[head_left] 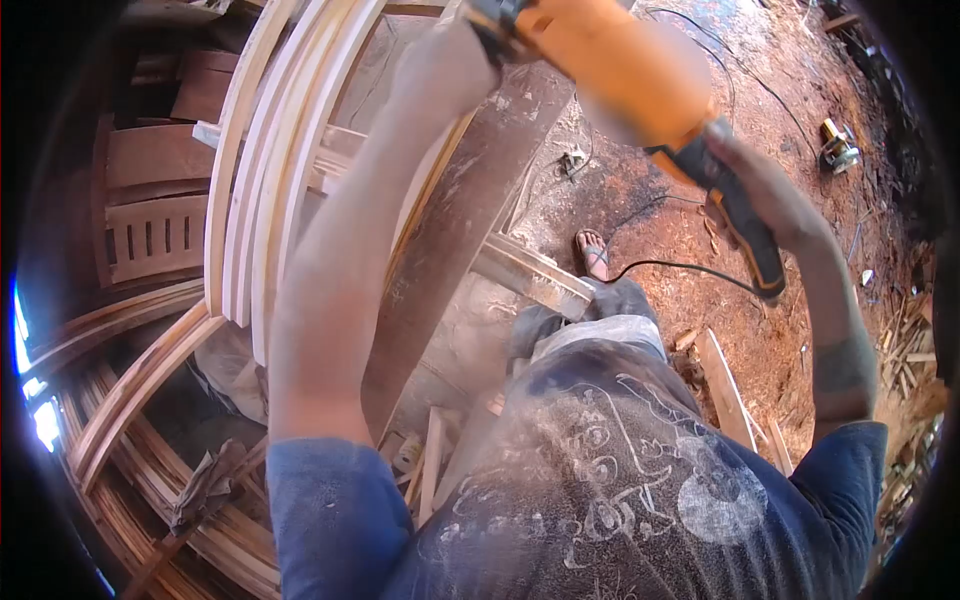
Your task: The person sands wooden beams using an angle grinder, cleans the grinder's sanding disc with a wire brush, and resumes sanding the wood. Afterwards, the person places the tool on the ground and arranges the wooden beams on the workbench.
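An orange corded power tool with a black rear handle, looking like a large angle grinder [630, 70], is held up at the top of the view. Its front end is cut off by the upper edge. My left hand [455, 65] grips the black front part, its fingers partly hidden. Around the rear handle my right hand [750, 175] is closed. Below my left arm lies a thick dark wooden beam [450, 215], next to a stack of curved pale wood pieces [275, 170].
A black power cord [690, 266] loops from the handle past a sandalled foot [592, 252]. Another tool [838, 147] rests on the sawdust-covered ground at right. More curved wood pieces [140, 390] are piled at left, and scrap wood [725, 390] lies beside my body.
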A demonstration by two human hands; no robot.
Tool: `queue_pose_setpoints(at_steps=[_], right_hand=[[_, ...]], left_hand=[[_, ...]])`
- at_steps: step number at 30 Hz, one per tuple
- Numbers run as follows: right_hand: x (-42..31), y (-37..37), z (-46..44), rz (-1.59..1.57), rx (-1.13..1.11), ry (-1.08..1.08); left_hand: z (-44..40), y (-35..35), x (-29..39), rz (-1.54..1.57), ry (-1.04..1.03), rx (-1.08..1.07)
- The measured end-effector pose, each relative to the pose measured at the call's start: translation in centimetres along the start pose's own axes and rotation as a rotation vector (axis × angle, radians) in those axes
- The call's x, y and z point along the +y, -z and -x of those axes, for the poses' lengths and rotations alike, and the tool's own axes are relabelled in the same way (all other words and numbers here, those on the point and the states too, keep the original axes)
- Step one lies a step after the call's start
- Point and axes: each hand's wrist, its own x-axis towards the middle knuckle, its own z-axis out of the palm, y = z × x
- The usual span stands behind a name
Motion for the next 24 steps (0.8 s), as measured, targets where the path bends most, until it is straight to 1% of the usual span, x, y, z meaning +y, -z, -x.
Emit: queue_pose_setpoints(at_steps=[1, 3, 5, 6, 8, 9, 11, 12, 15, 18, 19, 21, 22, 24], right_hand=[[0.3, -1.2, 0.8, -0.002, -0.059, -0.007], [1.1, -4.4, 2.6, 0.039, -0.074, 0.071], [1.4, -7.1, 4.2, 0.052, -0.217, 0.005], [1.8, -8.7, 4.5, 0.05, -0.264, 0.059], [3.2, -12.1, 5.3, 0.019, -0.337, 0.189], [3.9, -13.9, 5.7, 0.001, -0.374, 0.252], [4.0, -16.4, 7.2, 0.053, -0.424, 0.191], [4.8, -17.6, 7.3, 0.117, -0.443, 0.191], [6.9, -21.1, 7.8, 0.32, -0.504, 0.185], [6.1, -25.1, 9.0, 0.588, -0.554, 0.171], [5.5, -26.2, 9.4, 0.581, -0.616, 0.178], [3.8, -28.2, 10.0, 0.559, -0.739, 0.191], [2.8, -29.2, 10.2, 0.633, -0.764, 0.147], [3.5, -31.1, 9.3, 0.671, -0.826, 0.236]], left_hand=[[2.2, 0.5, -0.1, 0.016, 0.067, -0.034], [7.2, 1.5, -0.4, 0.05, 0.215, -0.106], [12.2, 2.3, -1.5, 0.111, 0.352, -0.195], [14.6, 2.8, -2.1, 0.143, 0.417, -0.235], [19.4, 4.0, -2.9, 0.109, 0.494, -0.254], [21.6, 4.6, -3.2, 0.094, 0.534, -0.252], [26.8, 5.7, -3.2, 0.206, 0.617, -0.2], [29.1, 6.0, -3.3, 0.261, 0.656, -0.169], [36.0, 6.3, -4.0, 0.323, 0.761, -0.172], [42.3, 6.9, -4.4, 0.244, 0.814, -0.145], [44.2, 7.0, -4.6, 0.221, 0.824, -0.141], [47.4, 7.1, -4.8, 0.216, 0.974, -0.114], [48.8, 7.1, -5.0, 0.212, 1.045, -0.101], [52.9, 6.0, -6.9, 0.245, 1.071, -0.086]])
